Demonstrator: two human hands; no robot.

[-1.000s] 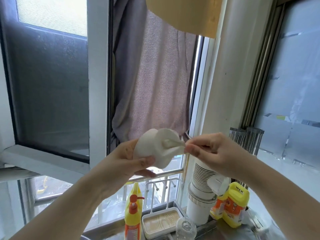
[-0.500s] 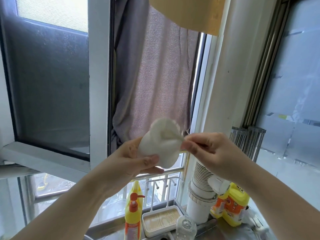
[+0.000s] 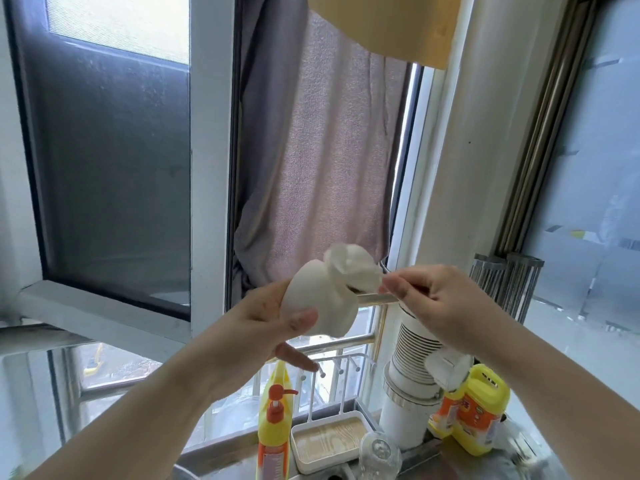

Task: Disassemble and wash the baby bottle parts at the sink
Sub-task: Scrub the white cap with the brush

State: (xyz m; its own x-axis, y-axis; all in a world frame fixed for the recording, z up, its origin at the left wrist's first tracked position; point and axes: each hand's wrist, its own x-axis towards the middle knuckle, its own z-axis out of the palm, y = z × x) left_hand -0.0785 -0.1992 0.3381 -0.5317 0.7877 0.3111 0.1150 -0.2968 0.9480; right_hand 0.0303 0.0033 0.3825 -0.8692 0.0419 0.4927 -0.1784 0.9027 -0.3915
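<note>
So the white bottle part (image 3: 320, 301) sits clamped in the left hand (image 3: 256, 327) grip, and its soft top has crumpled upward since a second ago; the right hand (image 3: 438, 306) pinches its edge, peeling probably underway

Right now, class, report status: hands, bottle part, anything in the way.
Left hand holds the white bottle part. Right hand pinches its crumpled top edge. Nothing in the way.
</note>
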